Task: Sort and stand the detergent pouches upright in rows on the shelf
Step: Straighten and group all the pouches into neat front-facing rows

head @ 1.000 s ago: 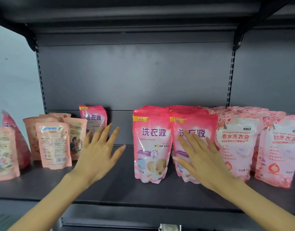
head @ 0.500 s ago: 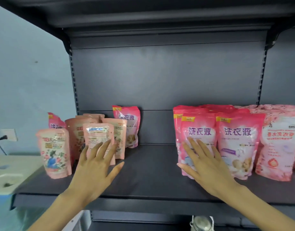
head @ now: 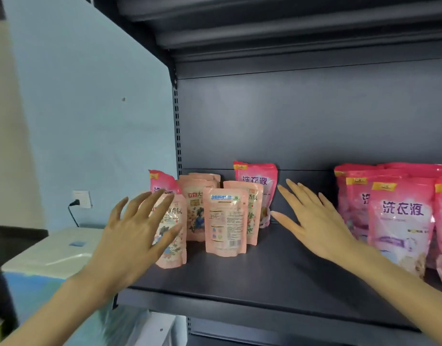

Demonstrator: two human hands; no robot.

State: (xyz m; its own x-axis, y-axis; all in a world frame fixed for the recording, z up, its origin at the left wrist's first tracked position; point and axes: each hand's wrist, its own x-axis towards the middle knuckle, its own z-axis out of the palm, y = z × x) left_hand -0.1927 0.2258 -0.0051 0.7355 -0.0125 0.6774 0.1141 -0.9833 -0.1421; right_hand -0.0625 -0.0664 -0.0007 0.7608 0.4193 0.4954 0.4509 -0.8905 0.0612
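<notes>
Roughly halfway by my read: big pink pouches stand in rows at the shelf's right, small pale pouches sit bunched unsorted at left with a bright pink stray behind, left grip and right grip both splayed, holding nothing.

Between the pale pouches at left and the pink rows at right, bare shelf lies open to the back wall; my right hand hovers there. A lone pink pouch stands far, behind the pale ones.
</notes>
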